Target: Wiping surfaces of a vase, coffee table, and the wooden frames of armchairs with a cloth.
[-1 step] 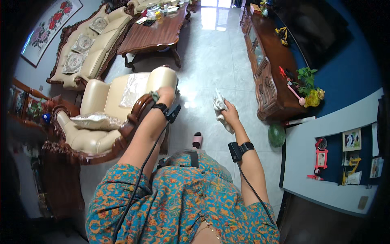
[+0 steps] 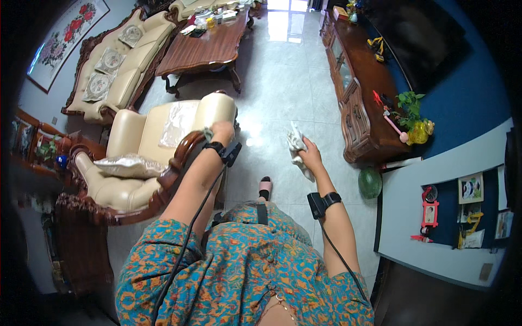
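My left hand [image 2: 222,131] is closed on a small greyish cloth [image 2: 207,133], of which only a bit shows at the fingers. That cloth lies at the front end of the carved dark wooden armrest [image 2: 187,145] of a cream leather armchair [image 2: 153,128]. Out over the floor, my right hand [image 2: 310,156] grips a crumpled white cloth [image 2: 295,143], whose lower end hangs below the fingers. This hand touches no furniture. A silvery cushion [image 2: 130,165] rests on the armchair, and a pale cover [image 2: 178,124] is spread over another part of it.
Ahead stands a wooden coffee table [image 2: 204,51] with several small items on top. A cream sofa [image 2: 128,62] lines the left wall. Along the right runs a wooden cabinet [image 2: 375,103] holding a plant in a yellow vase [image 2: 417,132]. A green melon [image 2: 370,182] sits on the tiled floor [image 2: 277,103].
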Demonstrator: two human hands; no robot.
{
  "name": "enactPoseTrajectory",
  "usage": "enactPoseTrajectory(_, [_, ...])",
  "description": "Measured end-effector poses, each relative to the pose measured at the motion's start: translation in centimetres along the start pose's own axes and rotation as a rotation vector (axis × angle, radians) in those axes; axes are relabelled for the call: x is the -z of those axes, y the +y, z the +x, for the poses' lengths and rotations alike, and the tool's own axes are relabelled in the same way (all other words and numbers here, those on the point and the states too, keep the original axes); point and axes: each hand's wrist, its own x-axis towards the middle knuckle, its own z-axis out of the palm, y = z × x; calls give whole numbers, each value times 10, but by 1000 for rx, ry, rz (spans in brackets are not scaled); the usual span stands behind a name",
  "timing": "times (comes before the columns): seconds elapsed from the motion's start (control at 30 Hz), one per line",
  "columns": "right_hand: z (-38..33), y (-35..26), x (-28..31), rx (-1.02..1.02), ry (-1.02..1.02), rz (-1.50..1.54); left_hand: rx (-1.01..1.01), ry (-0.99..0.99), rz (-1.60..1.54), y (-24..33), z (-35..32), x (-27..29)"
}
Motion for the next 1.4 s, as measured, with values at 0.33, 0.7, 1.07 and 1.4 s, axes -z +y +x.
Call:
enactPoseTrajectory(0.33, [102, 70, 28, -242, 57, 85, -308, -58, -426, 73, 129, -49])
enactPoseTrajectory(0.7, [231, 160, 4, -380, 208, 111, -261, -45, -666, 58, 252, -17])
enactPoseTrajectory(1.07, [494, 163, -8, -182, -91, -82, 108, -60, -848, 11, 329, -37])
enactPoseTrajectory(1.4, [724, -3, -74, 61, -420, -218, 403, 155, -1060, 16, 413, 1])
